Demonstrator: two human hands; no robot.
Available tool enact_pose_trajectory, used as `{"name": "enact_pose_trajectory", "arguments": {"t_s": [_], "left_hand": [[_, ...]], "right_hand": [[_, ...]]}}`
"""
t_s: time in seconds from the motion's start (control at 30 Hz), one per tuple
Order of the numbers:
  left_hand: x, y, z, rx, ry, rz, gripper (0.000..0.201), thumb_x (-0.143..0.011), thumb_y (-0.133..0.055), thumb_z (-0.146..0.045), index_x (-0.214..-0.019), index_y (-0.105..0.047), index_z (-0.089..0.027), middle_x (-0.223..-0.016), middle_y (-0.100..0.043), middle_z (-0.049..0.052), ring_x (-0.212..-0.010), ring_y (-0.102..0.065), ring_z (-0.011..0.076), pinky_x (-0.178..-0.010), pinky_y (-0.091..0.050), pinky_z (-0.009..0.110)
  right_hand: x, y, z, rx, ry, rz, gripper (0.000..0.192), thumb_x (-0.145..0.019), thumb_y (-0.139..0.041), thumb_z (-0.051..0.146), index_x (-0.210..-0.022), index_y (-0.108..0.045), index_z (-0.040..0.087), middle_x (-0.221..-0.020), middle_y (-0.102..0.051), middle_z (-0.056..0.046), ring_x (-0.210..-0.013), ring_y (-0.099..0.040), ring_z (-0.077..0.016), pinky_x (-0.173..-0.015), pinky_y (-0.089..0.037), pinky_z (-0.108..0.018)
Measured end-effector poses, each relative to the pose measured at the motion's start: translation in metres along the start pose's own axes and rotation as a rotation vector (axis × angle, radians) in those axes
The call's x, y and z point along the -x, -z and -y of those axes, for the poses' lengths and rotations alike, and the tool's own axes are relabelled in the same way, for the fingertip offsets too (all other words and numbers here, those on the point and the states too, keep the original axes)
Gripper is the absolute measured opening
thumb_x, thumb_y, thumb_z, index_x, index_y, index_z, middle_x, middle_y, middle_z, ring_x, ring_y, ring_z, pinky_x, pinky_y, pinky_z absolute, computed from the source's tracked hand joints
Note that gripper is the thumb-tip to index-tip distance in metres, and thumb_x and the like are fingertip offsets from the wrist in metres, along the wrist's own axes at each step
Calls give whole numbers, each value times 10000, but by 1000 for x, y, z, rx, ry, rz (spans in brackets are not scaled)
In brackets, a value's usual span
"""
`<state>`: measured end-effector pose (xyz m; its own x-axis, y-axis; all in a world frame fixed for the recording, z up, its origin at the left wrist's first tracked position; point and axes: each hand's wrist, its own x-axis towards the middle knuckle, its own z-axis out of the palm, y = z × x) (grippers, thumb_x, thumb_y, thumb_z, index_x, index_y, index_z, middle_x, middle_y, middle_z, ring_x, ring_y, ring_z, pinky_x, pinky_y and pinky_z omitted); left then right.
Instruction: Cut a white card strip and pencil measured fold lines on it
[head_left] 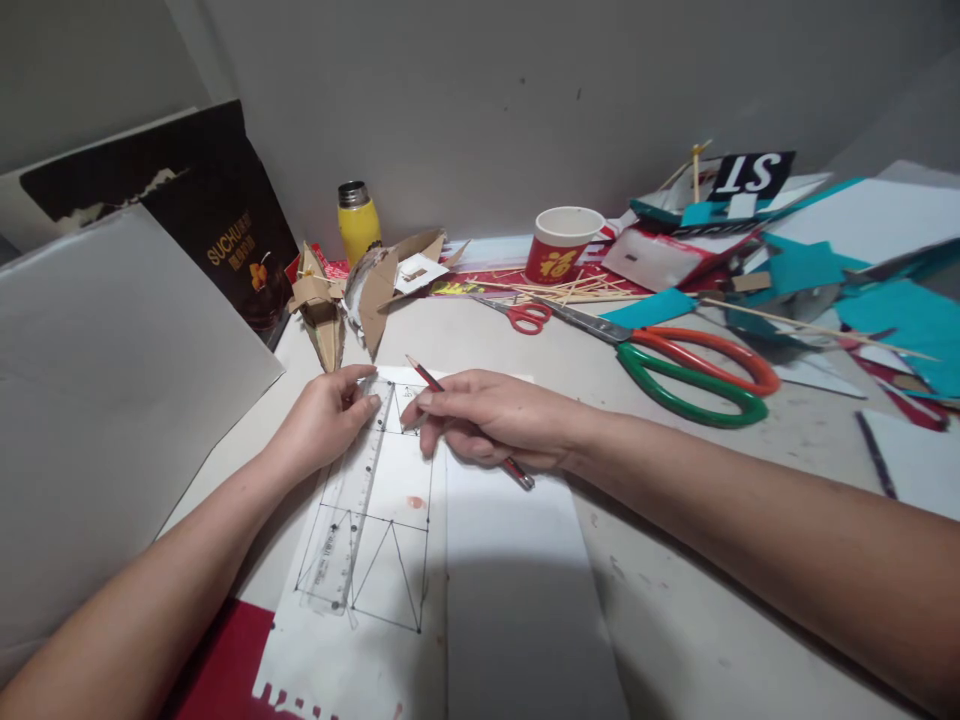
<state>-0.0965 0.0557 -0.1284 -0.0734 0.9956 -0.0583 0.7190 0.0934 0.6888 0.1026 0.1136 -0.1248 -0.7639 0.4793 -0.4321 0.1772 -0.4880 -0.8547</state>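
Note:
My left hand [326,415] is closed at the far end of a clear plastic ruler [360,500], thumb on top and forefinger stretched along the paper's top edge. The ruler lies slanted over a sheet of paper [390,670] with a torn, notched near edge. Drawn on this sheet are a tall rectangle, crossing lines and triangles with dotted corners. My right hand [495,420] hovers by the upper right of the drawing, fingers closed around a red-and-black pencil [517,470]. The pencil's sharpened tip points up and away, off the paper.
Large scissors [697,405] with orange and green handles lie right of the paper, beside small red scissors [529,317]. Behind are wooden sticks [577,290], a red-and-white mug [555,260], a yellow bottle [358,225] and cardboard pieces [375,295]. A white board [112,400] stands left; paper scraps crowd the right.

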Motion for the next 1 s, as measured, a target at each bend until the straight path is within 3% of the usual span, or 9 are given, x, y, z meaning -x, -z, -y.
{"name": "enact_pose_trajectory", "arguments": {"t_s": [0.57,1.0], "left_hand": [[-1,-1,4,-15,-29,-27,404,-852,-549,-256,-1213,-617,-88,-615,-495,-38,-558,-442,149,-583,-364,298],[0,0,0,21,2,-31,360,-847,-579,-276,-1171,-639,-128,-591,-509,-44,-533,-436,145,-571,-352,291]], "right_hand": [[3,-13,0,8,-45,-88,185,-925,-476,114,-818,-627,105,-612,-658,-8,-269,-294,-6,-254,-168,-138],[-1,-5,-4,16,-30,-80,162,-917,-497,160,-862,-643,115,-620,-677,-25,-267,-266,-14,-262,-141,-169]]}}
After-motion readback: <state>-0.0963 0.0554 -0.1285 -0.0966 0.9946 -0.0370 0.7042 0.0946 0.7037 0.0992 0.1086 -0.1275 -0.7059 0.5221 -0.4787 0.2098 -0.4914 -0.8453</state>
